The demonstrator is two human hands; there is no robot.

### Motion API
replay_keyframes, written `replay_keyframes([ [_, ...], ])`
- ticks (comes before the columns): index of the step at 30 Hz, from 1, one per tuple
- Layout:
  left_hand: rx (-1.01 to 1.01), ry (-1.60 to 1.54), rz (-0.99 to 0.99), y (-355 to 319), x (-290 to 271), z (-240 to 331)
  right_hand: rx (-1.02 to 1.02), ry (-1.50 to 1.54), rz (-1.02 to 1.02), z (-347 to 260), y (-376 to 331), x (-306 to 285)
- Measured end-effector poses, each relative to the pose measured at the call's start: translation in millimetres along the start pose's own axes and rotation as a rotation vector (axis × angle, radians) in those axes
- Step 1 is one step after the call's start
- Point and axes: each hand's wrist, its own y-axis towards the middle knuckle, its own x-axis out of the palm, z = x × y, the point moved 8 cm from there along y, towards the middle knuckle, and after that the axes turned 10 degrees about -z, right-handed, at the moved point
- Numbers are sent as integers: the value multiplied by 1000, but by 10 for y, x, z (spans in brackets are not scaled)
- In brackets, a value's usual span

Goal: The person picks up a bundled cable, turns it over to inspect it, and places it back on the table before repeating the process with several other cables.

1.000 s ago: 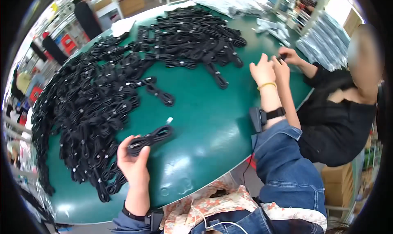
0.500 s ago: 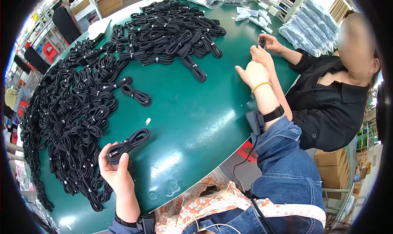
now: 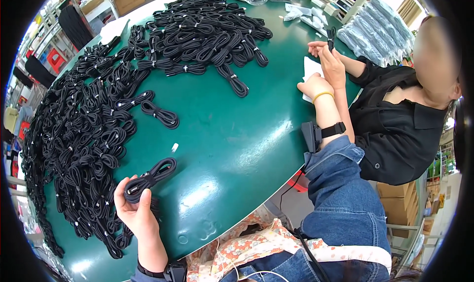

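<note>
My left hand (image 3: pixel 136 208) is closed round one end of a coiled black cable (image 3: pixel 150 180), its thumb against the coil. A metal plug end shows on the coil, and a dark band wraps its middle. Over at the right, my right hand (image 3: pixel 316 86), with a yellow bracelet at its wrist, grips a flat white sheet-like thing (image 3: pixel 312 66). Whether that is paper or cloth I cannot tell. Right beside it, a co-worker's hand (image 3: pixel 333 65) holds another black cable bundle (image 3: pixel 331 37) upright; the co-worker's other hand (image 3: pixel 317 48) is partly hidden behind the white sheet.
A large heap of black cable bundles (image 3: pixel 89 129) covers the left and far side of the green table (image 3: pixel 222 129). Two single bundles lie at its edge. A small white piece (image 3: pixel 175 147) lies near my left hand. Plastic-wrapped packs (image 3: pixel 377 30) stand at the far right.
A white sheet now shows in my right hand, which has moved slightly right and down. The co-worker's hand has raised its cable bundle. My left hand keeps its cable.
</note>
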Motion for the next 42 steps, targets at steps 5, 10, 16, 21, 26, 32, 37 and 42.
replay_keyframes([
  [5, -1, 20, 16, 20, 2, 27, -79, 65, 51, 20, 275, 35],
  [10, 17, 4, 1, 26, 3, 54, -138, 62, 63, -73, 331, -1],
  [16, -6, -14, -25, -24, 35, 89, -193, 115, 73, -425, 315, -39],
  [21, -40, -19, -35, -8, 51, 39, -156, 157, 105, -603, 518, -114],
  [26, -37, -37, 1, 18, -3, 18, -160, 139, 113, -749, 298, -246],
  [32, -33, -29, -14, 8, -20, 31, -621, 150, -40, -1564, -476, -398],
  [37, -46, -69, 19, -6, -108, -2, -1091, 379, -19, -2529, -1310, -466],
  [42, -50, -244, 27, 17, 6, 10, -1735, 685, -628, -2401, -2734, 190],
])
